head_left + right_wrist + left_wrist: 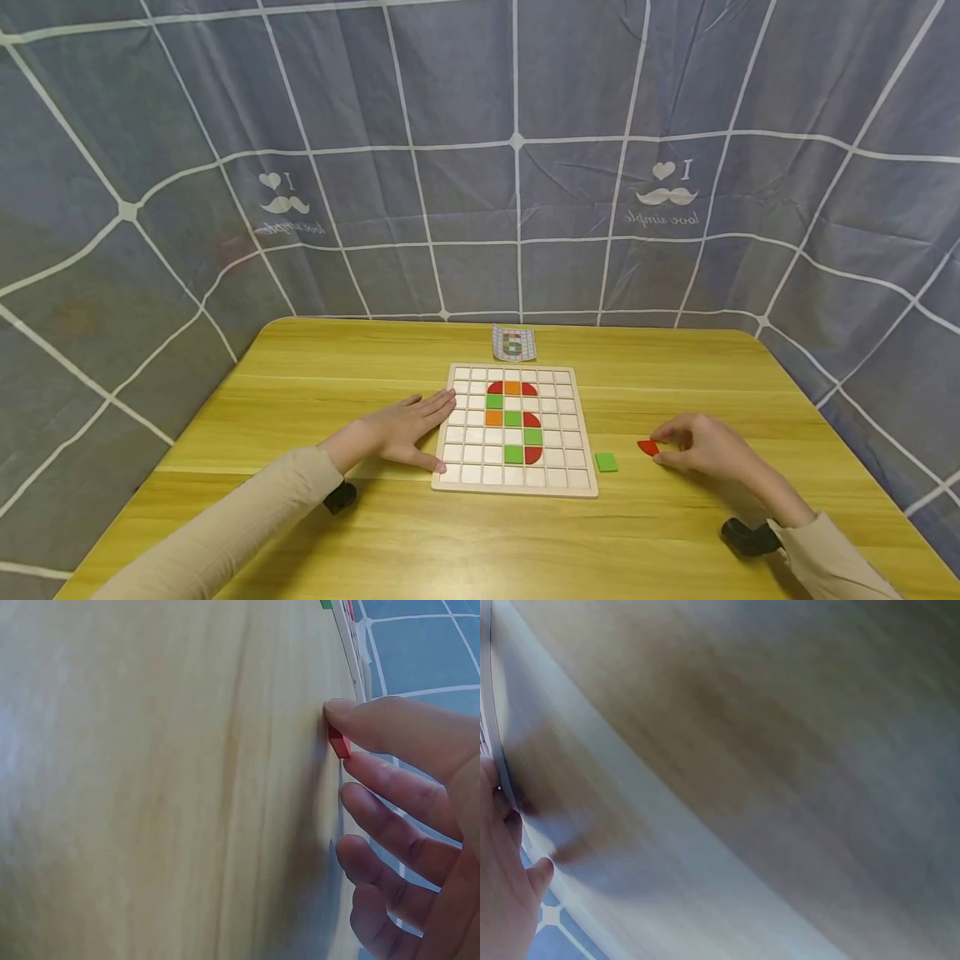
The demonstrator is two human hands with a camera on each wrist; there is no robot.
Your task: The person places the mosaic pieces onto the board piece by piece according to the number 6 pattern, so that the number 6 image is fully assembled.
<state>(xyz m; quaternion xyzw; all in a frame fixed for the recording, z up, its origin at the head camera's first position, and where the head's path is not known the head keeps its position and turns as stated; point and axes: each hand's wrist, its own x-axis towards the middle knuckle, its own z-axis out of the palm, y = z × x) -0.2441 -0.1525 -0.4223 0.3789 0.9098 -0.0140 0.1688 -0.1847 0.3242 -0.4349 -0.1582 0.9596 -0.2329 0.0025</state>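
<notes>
A pale wooden grid board (pixel 514 490) lies flat on the table, with red, green and orange pieces set in some of its squares. My left hand (pixel 411 432) rests on the board's left edge, fingers and thumb spread out. To the right of the board, my right hand (pixel 703 446) pinches a red quarter-round tile (pixel 648 448) between thumb and index finger. In the right wrist view the red tile (pixel 339 741) shows between those fingertips, close to the tabletop. A loose green square tile (pixel 607 462) lies between the board and the right hand.
A small printed card (pixel 513 343) with a coloured grid pattern lies behind the board. The yellow wooden table (pixel 360 542) reaches back to a grey-blue checked curtain (pixel 465 192) that encloses it behind and at both sides.
</notes>
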